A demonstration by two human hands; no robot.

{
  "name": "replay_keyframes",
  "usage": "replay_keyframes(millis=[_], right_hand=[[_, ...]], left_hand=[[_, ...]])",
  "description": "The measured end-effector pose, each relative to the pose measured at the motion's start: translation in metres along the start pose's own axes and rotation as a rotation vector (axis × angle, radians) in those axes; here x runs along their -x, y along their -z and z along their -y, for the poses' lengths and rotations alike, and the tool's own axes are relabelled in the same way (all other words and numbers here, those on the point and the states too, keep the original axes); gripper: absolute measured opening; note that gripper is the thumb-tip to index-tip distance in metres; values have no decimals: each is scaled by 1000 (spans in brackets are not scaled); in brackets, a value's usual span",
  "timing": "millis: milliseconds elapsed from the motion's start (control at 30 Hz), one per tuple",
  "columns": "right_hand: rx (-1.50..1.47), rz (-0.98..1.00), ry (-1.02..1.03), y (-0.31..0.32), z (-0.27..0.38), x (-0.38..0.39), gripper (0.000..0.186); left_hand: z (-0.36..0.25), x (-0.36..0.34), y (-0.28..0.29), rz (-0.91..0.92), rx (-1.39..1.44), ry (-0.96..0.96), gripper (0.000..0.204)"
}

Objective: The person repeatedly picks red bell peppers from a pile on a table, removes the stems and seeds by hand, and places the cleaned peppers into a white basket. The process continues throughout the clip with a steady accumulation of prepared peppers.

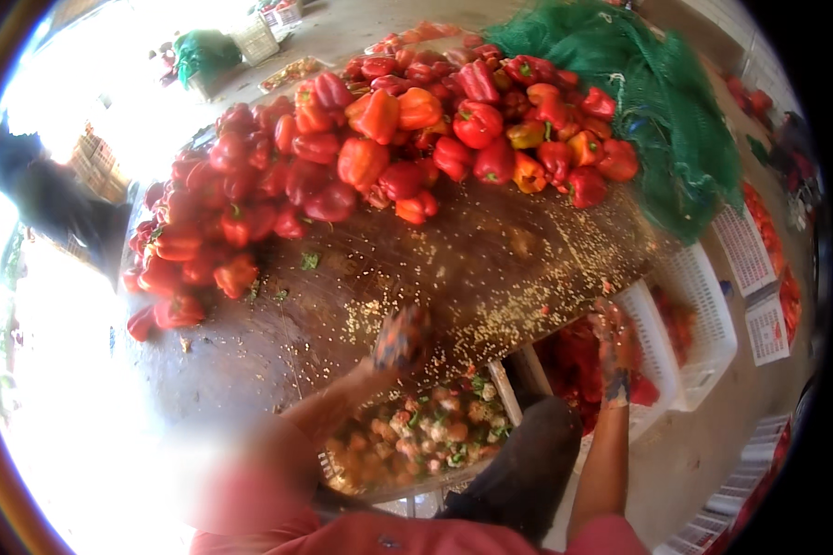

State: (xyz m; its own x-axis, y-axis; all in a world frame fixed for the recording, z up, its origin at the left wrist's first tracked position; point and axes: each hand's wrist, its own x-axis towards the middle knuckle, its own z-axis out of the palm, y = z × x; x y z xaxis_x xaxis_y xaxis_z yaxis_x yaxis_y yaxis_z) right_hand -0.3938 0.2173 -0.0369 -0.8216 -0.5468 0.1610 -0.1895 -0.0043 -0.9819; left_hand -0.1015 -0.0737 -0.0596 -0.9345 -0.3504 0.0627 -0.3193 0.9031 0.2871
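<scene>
My left hand (403, 340), dark-smeared or in a patterned glove, hovers over the near part of the brown table (333, 277). Motion blur hides its fingers and anything in them. To the right, my right hand (615, 347), stained dark at the wrist, is over a white crate of red pepper pieces (565, 370). Its fingers look stretched out, and no held thing can be made out. A big heap of red and orange bell peppers (361, 162) covers the table's far side. Pale seeds (379, 319) lie scattered around my left hand.
Below the table's near edge sits a bin of pepper cores and green scraps (426, 430), beside my knee (528, 462). Another white crate (703, 333) stands at the right. Green netting (676, 129) drapes the far right corner. A dark-clothed person (55, 199) is at the left.
</scene>
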Motion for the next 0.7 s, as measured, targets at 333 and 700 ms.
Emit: replay_keyframes(millis=[333,700], right_hand=[[422,543,314,-206,127,32,24],[-273,387,-489,-220,57,20,29]], left_hand=[[115,-201,165,-724,-11,485,66],[77,-37,121,-390,99,135,79]])
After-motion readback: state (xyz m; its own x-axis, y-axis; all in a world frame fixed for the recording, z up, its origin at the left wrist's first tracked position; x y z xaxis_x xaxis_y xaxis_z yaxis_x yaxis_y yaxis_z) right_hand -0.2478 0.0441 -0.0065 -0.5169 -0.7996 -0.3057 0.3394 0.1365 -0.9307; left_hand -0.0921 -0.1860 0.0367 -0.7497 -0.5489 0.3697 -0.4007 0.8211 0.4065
